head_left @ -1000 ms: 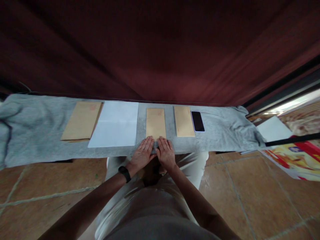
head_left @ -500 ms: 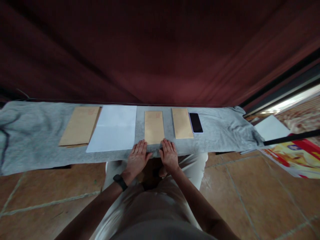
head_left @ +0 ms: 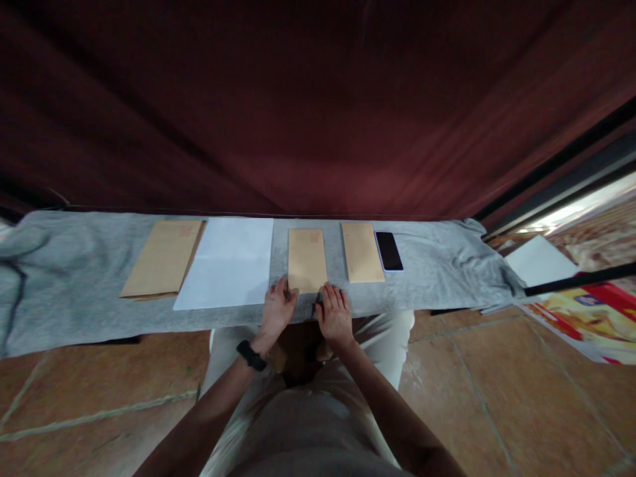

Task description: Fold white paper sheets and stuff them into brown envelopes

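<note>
Both hands rest at the near edge of the table point(head_left: 74, 278), which is draped in a grey cloth, and they flank the near end of a narrow brown envelope point(head_left: 307, 260). The left hand point(head_left: 276, 310) lies with its fingers slightly curled, the fingertips touching the envelope's near left corner; it closes on nothing as far as can be seen. The right hand point(head_left: 334, 314) lies flat, fingers spread, its fingertips at the envelope's near right corner, palm down and likewise holding nothing. So each grip is loose and open, pressing or steadying rather than clasping.

The envelope lies flat and straight, just ahead of the fingertips, lengthwise away from the person. Whether its flap is sealed cannot be made out from here.

Judging by how things lie, the work is partway along. Just right of the right hand's envelope lies a second narrow brown envelope point(head_left: 362, 252), flat and set aside, which looks finished. Beyond that, further right, a dark phone point(head_left: 389, 251) lies beside it, nearly touching. Left of the left hand lies a white sheet of paper point(head_left: 227, 264), unfolded, and further left a larger brown envelope stack point(head_left: 163, 259), its edge partly under the sheet. These look like supply yet to be used, so more paper and envelopes seem left to handle
</note>
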The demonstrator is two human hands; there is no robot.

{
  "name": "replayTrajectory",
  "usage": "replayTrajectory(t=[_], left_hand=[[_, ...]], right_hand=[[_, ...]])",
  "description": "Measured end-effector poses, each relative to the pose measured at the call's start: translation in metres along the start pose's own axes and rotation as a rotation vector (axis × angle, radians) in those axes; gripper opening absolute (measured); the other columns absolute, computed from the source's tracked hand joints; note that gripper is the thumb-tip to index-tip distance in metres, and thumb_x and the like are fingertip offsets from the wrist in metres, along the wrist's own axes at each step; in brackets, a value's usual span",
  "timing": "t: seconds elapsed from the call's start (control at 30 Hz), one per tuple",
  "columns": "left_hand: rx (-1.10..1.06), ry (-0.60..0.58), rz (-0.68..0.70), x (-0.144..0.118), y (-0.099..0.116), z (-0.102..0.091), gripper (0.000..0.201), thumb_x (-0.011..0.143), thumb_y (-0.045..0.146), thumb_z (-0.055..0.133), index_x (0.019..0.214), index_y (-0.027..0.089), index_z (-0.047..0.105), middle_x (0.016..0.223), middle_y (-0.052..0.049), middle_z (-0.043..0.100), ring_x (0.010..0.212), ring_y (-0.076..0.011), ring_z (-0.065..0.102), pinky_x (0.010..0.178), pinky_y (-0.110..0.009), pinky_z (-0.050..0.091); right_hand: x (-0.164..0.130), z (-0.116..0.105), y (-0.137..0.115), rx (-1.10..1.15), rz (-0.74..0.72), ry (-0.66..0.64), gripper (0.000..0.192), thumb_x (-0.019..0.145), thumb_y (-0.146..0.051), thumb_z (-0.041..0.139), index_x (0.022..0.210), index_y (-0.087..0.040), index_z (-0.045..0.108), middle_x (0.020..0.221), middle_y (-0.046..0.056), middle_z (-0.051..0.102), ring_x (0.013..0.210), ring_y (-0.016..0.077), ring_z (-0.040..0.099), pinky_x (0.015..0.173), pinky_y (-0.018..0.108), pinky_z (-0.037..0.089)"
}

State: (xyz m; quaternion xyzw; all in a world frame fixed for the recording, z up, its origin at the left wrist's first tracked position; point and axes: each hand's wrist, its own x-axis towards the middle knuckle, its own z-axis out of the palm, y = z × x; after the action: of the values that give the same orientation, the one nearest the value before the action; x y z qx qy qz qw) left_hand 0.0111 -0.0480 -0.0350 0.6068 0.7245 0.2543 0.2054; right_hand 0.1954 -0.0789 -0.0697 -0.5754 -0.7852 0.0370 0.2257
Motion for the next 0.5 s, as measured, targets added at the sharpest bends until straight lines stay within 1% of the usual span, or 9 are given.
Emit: replayTrajectory(t=[0.07, 0.17, 0.27, 0.33, 0.4, 0.5], left_hand=[[-0.016, -0.052, -0.063, 0.006, 0.004, -0.003, 0.039, 0.091, 0.031, 0.057, 0.126, 0.014, 0.061, 0.097, -0.01, 0.074, 0.094, -0.0252, 0.071, 0.087, -0.038, 0.056], [-0.032, -0.078, -0.129, 0.013, 0.008, -0.006, 0.038, 0.089, 0.032, 0.06, 0.124, 0.016, 0.061, 0.094, -0.008, 0.076, 0.091, -0.024, 0.073, 0.081, -0.033, 0.055], [-0.06, -0.058, -0.198, 0.018, 0.007, -0.006, 0.039, 0.085, 0.033, 0.065, 0.121, 0.019, 0.06, 0.086, -0.005, 0.076, 0.084, -0.0232, 0.074, 0.071, -0.03, 0.053], [-0.079, -0.036, -0.235, 0.021, 0.005, -0.004, 0.036, 0.082, 0.032, 0.068, 0.116, 0.021, 0.061, 0.084, -0.003, 0.076, 0.08, -0.0231, 0.074, 0.067, -0.029, 0.051], [-0.106, -0.029, -0.261, 0.023, 0.003, -0.003, 0.03, 0.079, 0.03, 0.069, 0.108, 0.023, 0.063, 0.082, -0.002, 0.075, 0.078, -0.0223, 0.073, 0.065, -0.029, 0.05], [-0.223, -0.034, -0.28, 0.024, 0.001, -0.003, 0.022, 0.075, 0.026, 0.07, 0.096, 0.023, 0.064, 0.076, 0.0, 0.073, 0.075, -0.0203, 0.071, 0.066, -0.028, 0.049]], right_hand=[[0.0, 0.0, -0.001, -0.004, 0.002, 0.002, 0.051, 0.104, -0.031, 0.043, 0.151, -0.012, 0.047, 0.153, 0.015, 0.052, 0.146, 0.0279, 0.041, 0.123, 0.05, 0.028], [0.0, -0.001, -0.002, -0.007, 0.007, 0.014, 0.05, 0.104, -0.031, 0.044, 0.15, -0.012, 0.048, 0.152, 0.016, 0.053, 0.145, 0.0284, 0.042, 0.122, 0.05, 0.029], [0.0, -0.001, -0.002, -0.001, 0.003, 0.027, 0.049, 0.104, -0.03, 0.044, 0.149, -0.013, 0.05, 0.152, 0.015, 0.054, 0.144, 0.0289, 0.044, 0.122, 0.051, 0.029], [0.001, 0.0, -0.003, -0.003, -0.001, 0.03, 0.048, 0.104, -0.029, 0.044, 0.148, -0.012, 0.05, 0.152, 0.015, 0.054, 0.143, 0.0292, 0.045, 0.121, 0.051, 0.029], [0.001, 0.0, -0.004, -0.01, 0.004, 0.031, 0.048, 0.103, -0.027, 0.045, 0.148, -0.01, 0.05, 0.152, 0.017, 0.053, 0.143, 0.0297, 0.044, 0.121, 0.051, 0.03], [0.004, 0.0, -0.006, -0.01, 0.019, 0.037, 0.047, 0.101, -0.023, 0.047, 0.145, -0.008, 0.052, 0.15, 0.018, 0.054, 0.142, 0.0296, 0.045, 0.121, 0.05, 0.03]])
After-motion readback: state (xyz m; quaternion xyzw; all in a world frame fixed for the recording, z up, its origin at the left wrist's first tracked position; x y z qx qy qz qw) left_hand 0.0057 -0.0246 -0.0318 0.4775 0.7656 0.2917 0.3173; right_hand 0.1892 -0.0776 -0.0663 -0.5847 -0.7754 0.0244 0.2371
